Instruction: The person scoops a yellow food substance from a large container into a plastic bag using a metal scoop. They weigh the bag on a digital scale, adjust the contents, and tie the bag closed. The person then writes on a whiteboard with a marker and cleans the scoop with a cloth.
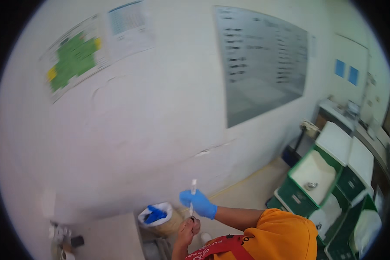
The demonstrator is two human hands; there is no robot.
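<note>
My right hand (198, 203), in a blue glove, is closed around a slim white stick shaped like a marker (193, 186). The stick stands nearly upright, its top above the fist and its lower end pointing at my left hand (186, 232). That hand is bare, with fingers curled together just below. A small dark spot shows at its fingertips; whether it is a separate thing or part of the stick, I cannot tell. My right sleeve (286, 232) is orange, and a red apron (223, 248) covers my front.
Ahead, a whiteboard (264, 91) with writing and posters (76, 58) hang on the wall. Below my hands stands a bin (171, 222) with a white liner and blue gloves inside. A table (104, 238) is at left. Green crates (297, 195) of white material, one with a metal scoop (311, 186), stand right.
</note>
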